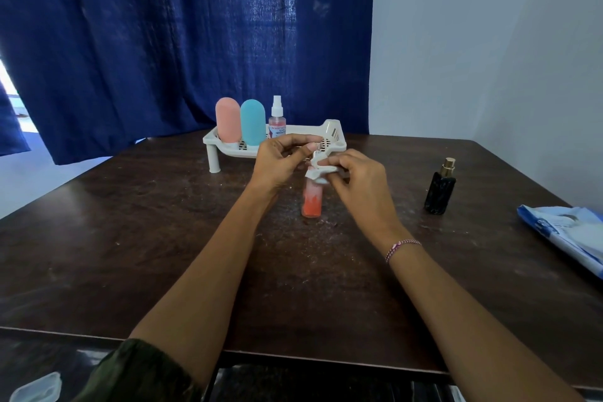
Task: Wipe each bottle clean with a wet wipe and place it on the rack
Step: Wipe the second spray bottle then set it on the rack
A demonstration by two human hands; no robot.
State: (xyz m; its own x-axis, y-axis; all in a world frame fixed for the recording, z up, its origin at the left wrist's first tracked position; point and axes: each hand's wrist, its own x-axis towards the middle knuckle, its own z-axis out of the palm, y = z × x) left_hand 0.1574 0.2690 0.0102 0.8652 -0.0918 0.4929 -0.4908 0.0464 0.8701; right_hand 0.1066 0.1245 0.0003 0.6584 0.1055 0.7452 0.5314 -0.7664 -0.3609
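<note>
Wiping is in hand: the left hand (pixel 280 160) pinches the top of the orange bottle (pixel 312 202), upright at the middle of the table (pixel 163 212) before the rack (pixel 332 130), while the right hand (pixel 357 177) grips the wet wipe (pixel 319 172) at its neck; racking likely follows.

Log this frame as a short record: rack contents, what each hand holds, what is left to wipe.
on rack: pink bottle, blue bottle, spray bottle, all upright
left hand: pinches top of orange bottle
right hand: holds wet wipe against its neck
off rack: black bottle, upright on table
wipe pack: table's right edge
</note>
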